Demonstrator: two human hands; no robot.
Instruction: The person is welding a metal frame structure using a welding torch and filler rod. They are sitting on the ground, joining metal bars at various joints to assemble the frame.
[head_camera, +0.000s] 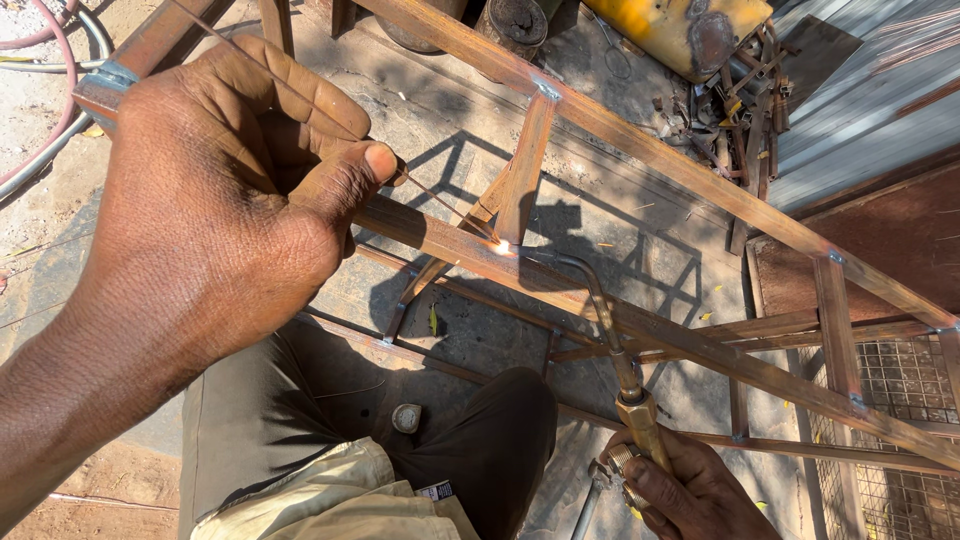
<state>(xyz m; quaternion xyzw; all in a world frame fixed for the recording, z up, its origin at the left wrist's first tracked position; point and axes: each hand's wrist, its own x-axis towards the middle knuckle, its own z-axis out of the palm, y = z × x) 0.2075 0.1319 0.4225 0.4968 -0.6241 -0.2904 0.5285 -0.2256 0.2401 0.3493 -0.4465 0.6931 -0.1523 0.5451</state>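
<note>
A rusty metal frame (700, 180) runs diagonally across the picture. The left hand (220, 200), upper left, pinches a thin rod (440, 205) whose tip meets the glowing joint (502, 246) at centre. The right hand (690, 490), bottom right, grips a brass torch (620, 360) aimed at that joint.

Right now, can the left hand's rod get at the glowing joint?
Probably yes: the left hand holds the rod with its tip at the joint, nothing between; the torch comes from the other side.
</note>
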